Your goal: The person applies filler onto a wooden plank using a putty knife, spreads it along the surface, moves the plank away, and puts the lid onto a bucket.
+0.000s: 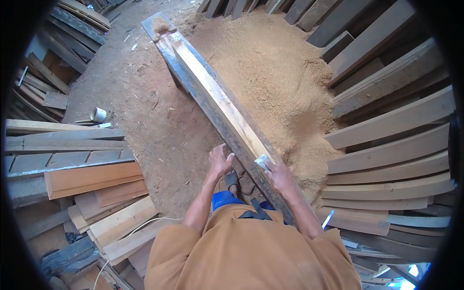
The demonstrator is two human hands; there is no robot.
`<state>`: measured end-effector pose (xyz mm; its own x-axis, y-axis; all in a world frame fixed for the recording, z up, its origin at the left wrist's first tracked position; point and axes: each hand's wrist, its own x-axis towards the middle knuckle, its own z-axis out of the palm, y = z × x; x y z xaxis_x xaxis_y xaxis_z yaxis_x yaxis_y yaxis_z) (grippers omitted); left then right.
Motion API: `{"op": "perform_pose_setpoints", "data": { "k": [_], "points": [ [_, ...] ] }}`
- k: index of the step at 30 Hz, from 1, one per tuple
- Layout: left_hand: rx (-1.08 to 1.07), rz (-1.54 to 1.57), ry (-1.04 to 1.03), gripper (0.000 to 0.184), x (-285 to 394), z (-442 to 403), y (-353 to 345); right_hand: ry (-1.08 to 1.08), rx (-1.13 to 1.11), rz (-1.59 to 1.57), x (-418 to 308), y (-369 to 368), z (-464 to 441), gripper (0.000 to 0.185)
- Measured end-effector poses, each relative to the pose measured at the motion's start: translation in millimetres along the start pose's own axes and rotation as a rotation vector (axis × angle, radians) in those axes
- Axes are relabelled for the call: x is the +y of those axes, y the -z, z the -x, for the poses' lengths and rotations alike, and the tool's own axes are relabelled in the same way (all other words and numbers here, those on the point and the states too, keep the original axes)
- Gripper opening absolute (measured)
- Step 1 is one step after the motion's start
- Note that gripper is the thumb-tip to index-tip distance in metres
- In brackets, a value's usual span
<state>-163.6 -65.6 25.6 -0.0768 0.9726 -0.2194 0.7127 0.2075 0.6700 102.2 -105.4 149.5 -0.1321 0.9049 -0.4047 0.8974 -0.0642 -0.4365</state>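
A long pale wooden strip [217, 96] lies lengthwise on a narrow worn workbench [237, 149] that runs diagonally away from me. My right hand [280, 176] is closed on a small pale grey pad [262, 161], which looks like folded sandpaper. The pad rests against the near end of the strip. Beside the bench's left edge is my left hand [220, 160], empty, its fingers spread. I cannot tell whether its fingertips touch the bench.
Sawdust [270, 72] is heaped right of the bench, with a small pile [160, 25] on its far end. Curved planks [391, 135] stand along the right. Stacked boards [96, 180] and a white cup [98, 114] are on the left. A pale cord [152, 221] crosses the boards.
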Motion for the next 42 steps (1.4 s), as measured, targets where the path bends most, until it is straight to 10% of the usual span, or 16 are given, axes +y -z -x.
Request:
{"op": "perform_pose_setpoints", "data": {
  "k": [12,21,42],
  "points": [
    [0.076,0.097,0.297,0.085,-27,-102,-15,0.052,0.014,-0.019,-31,-21,-79,0.037],
    [0.359,0.295,0.612,0.066,-42,-186,-65,0.138,-0.024,0.008,-63,-5,-137,0.038],
    [0.534,0.282,0.543,0.061,-23,-182,-69,0.181,0.009,-0.024,-129,17,-253,0.04]
  ]
}}
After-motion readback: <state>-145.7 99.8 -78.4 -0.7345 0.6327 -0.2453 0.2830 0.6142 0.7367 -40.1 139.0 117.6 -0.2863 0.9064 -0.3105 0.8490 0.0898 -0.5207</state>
